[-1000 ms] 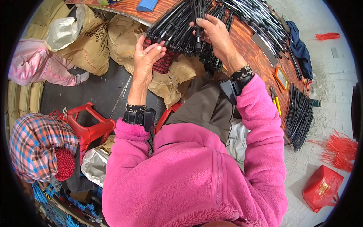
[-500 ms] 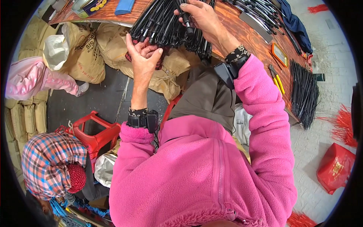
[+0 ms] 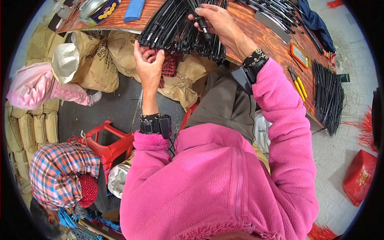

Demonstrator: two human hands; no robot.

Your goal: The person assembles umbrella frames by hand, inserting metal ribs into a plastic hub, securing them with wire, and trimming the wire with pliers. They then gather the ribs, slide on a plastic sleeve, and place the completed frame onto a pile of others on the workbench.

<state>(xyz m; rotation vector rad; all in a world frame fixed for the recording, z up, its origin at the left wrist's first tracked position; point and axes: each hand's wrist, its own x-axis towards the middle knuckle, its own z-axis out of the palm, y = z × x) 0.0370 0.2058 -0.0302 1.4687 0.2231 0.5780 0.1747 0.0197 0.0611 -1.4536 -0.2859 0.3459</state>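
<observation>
While fingers (image 3: pixel 205 13) grip a black rod (image 3: pixel 203 25), fuzzy fleece (image 3: pixel 192 176), grained tabletop (image 3: pixel 248 34)

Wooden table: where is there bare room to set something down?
Bare wood shows on the table between the right hand and the grey strip, with a smaller patch between the blue cloth and the black rods. It is crowded between the left hand and the right, and beyond the strip, under a second rod pile.
</observation>
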